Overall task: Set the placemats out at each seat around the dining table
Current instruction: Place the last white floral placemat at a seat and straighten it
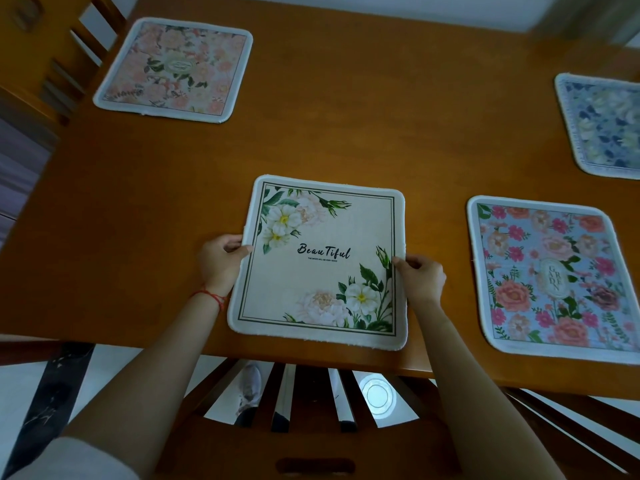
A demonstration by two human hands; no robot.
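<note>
A cream placemat (322, 268) with white flowers and the word "Beautiful" lies flat on the wooden dining table (346, 133), near its front edge. My left hand (220, 261) pinches the mat's left edge. My right hand (420, 277) pinches its right edge. A blue mat with pink flowers (550, 278) lies to the right. A pale pink floral mat (176, 69) lies at the far left. A blue-grey floral mat (602, 126) lies at the far right, partly cut off by the frame.
A wooden chair back (311, 410) with slats stands directly below me against the table's front edge. Another chair (59, 64) stands at the far left by the pink mat. A shoe (249, 386) shows on the white floor through the slats.
</note>
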